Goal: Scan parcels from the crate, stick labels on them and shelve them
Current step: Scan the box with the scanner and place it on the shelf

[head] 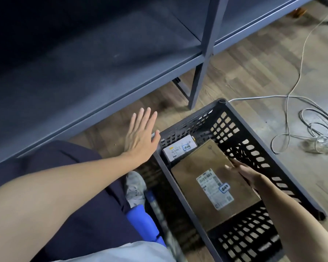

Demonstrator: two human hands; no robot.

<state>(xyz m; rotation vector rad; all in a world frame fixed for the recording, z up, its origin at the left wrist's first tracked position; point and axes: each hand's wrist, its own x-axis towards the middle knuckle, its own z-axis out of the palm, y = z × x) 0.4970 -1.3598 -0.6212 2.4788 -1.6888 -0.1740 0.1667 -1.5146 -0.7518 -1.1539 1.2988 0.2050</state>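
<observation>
A dark perforated plastic crate (240, 118) stands on the floor at lower right. A flat brown cardboard parcel (201, 163) with a white shipping label lies slanted inside it. Behind it sits a small white box (178, 149) with a blue sticker. My right hand (243, 172) reaches into the crate and grasps the brown parcel's right edge. My left hand (140, 137) is spread flat, fingers straight, hovering just left of the crate's rim, with the thumb near the corner.
A dark blue metal shelf unit (102, 59) fills the upper left, with its post (206, 53) just beyond the crate. A white cable (299, 76) and a clear glass item (320, 146) lie on the wooden floor at right. A blue object (140, 222) rests beside my knee.
</observation>
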